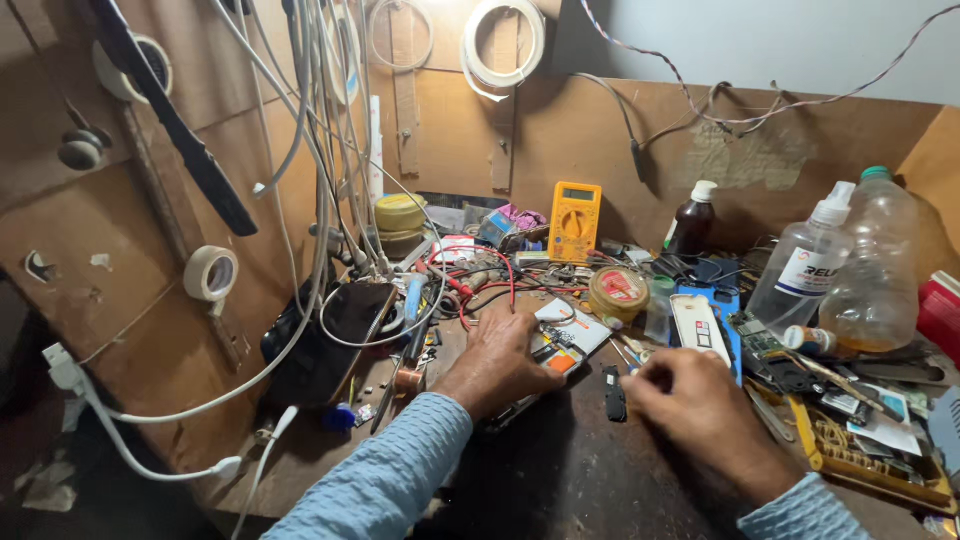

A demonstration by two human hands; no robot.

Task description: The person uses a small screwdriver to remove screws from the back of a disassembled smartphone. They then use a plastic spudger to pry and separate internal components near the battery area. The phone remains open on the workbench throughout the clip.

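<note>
Item: cluttered repair bench, seen from above.

Left hand (497, 362): laid palm down, fingers curled, on an opened phone (553, 352) that lies flat at the middle of the dark bench top (570, 470). The phone is pressed down rather than gripped; its far end, white with an orange patch, shows beyond the fingertips.

Right hand (690, 405): set just right of the phone, fingers drawn together near a small black part (614, 393) lying on the bench. Whether anything is pinched between the fingertips cannot be told.

Surroundings: a yellow multimeter (575, 221) is stood against the back board, well apart from both hands. A round tin (618, 291) and a tangle of red leads (487, 285) are placed just beyond the phone. A white remote-like case on a blue tray (699, 327) lies near the right hand. Two clear bottles (845, 265) and a brown bottle (692, 220) are grouped at the right rear. A dark phone (345, 335) on charging cables is propped at the left wall. A tray of small parts (870, 440) is crowded against the right edge.

Open room: bare bench is left only at the near edge, between and below the two sleeves; all other sides are hemmed in.
</note>
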